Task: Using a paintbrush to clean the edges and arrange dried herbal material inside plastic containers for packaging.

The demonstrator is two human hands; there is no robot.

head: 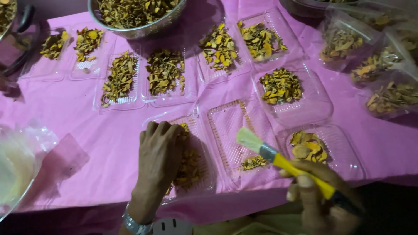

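Note:
My left hand [159, 159] lies palm down, fingers bent, on a pile of dried yellow-brown flakes [189, 167] in a clear plastic clamshell tray [204, 185] at the near edge of the table. My right hand [318, 198] grips a paintbrush [283, 163] with a yellow handle, metal ferrule and pale bristles. The bristles hover over the other half of the clamshell [233, 126], which holds a small clump of flakes [254, 162]. A tray with larger orange slices [308, 146] sits just right of the brush.
Several more clear trays of flakes [164, 72] are spread over the pink tablecloth [74, 117]. A metal bowl of flakes [135, 15] stands at the back. Closed filled containers [383, 82] stack at the right. A plastic bag [19, 161] lies at the left edge.

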